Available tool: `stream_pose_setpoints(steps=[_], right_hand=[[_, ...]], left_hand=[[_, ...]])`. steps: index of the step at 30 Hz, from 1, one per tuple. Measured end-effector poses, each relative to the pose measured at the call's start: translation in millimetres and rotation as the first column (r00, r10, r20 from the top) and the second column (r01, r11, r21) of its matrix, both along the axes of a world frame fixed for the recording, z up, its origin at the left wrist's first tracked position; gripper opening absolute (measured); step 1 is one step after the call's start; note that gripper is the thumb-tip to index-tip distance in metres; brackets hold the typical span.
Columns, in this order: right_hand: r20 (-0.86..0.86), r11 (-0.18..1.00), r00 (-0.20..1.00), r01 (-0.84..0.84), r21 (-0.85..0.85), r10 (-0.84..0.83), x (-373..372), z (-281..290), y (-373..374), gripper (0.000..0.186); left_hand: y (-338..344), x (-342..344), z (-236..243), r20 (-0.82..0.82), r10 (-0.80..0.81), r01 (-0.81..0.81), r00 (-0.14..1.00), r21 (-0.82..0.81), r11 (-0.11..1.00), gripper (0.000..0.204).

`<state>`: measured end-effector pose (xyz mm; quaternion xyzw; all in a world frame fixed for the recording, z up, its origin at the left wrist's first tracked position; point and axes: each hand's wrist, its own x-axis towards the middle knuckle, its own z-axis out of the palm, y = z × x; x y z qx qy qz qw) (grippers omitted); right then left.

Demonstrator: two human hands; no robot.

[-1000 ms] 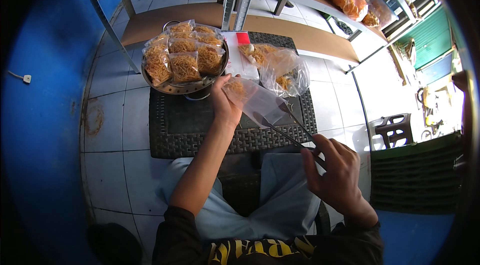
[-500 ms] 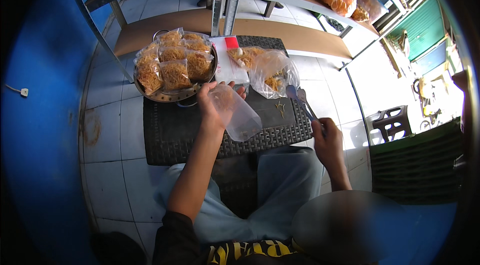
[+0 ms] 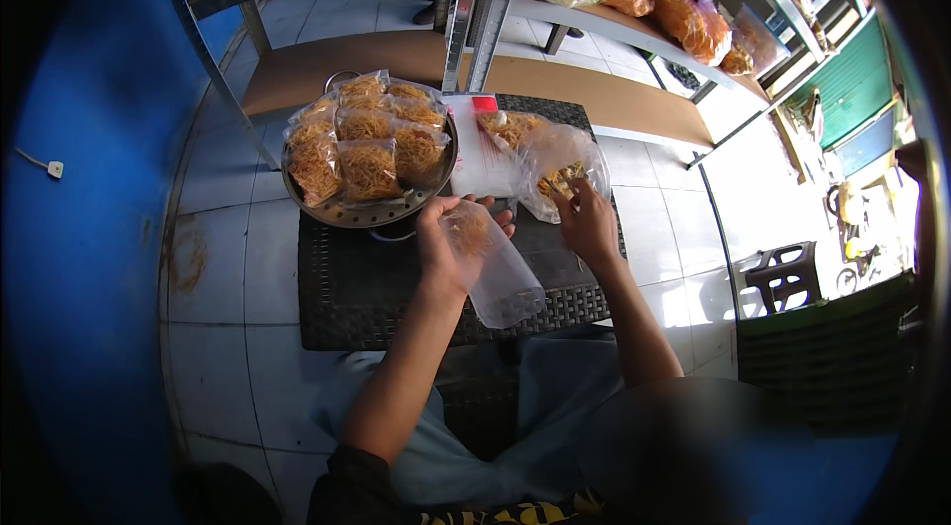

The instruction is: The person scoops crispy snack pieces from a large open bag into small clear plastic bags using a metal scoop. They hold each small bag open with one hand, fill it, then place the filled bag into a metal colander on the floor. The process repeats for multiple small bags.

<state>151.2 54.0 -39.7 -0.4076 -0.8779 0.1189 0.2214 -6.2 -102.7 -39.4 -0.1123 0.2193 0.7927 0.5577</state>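
My left hand (image 3: 441,243) holds a clear plastic pouch (image 3: 505,282) with some thin, crispy orange snack at one end. My right hand (image 3: 589,228) reaches into the mouth of a larger clear bag (image 3: 567,154) of the same snack, fingers bent; what they grip, if anything, is hidden. To the left, a round perforated metal tray (image 3: 342,216) holds several filled snack packets (image 3: 369,170). Between tray and bag lies a white packet with a red patch (image 3: 475,158), beside another snack bag (image 3: 505,127). All sit on a black woven-pattern table (image 3: 357,297).
Metal shelves (image 3: 584,94) behind carry bagged orange and pale snacks (image 3: 688,25). A blue wall (image 3: 89,258) with a white plug (image 3: 55,168) is at left. A brown plastic chair (image 3: 778,277) and a bright doorway are at right.
My right hand has moved forward and left into the large bag; the tongs it held are no longer visible. My left hand has tilted the pouch downward and brought it nearer.
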Motion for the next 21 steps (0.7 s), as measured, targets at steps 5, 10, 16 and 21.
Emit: stream_pose_setpoints(steps=[5, 10, 16, 21], right_hand=[[0.144, 0.980, 0.989, -0.064, 0.191, 0.036, 9, 16, 0, 0.035], [0.416, 0.928, 0.906, -0.222, 0.299, 0.082, -11, 18, 2, 0.037], [0.413, 0.936, 0.907, -0.209, 0.284, 0.078, -26, 2, 8, 0.034], [0.161, 0.933, 0.982, -0.146, 0.328, 0.097, -23, -14, 18, 0.022]], left_hand=[[-2, 1, -1, -0.019, 0.004, -0.004, 1.000, 0.005, 1.000, 0.037], [-3, 4, -1, -0.013, -0.020, 0.020, 1.000, 0.013, 1.000, 0.034], [-1, 8, -1, -0.045, -0.066, 0.066, 0.997, 0.000, 0.998, 0.037], [0, 9, -2, -0.052, -0.091, 0.092, 0.994, 0.008, 0.996, 0.036]])
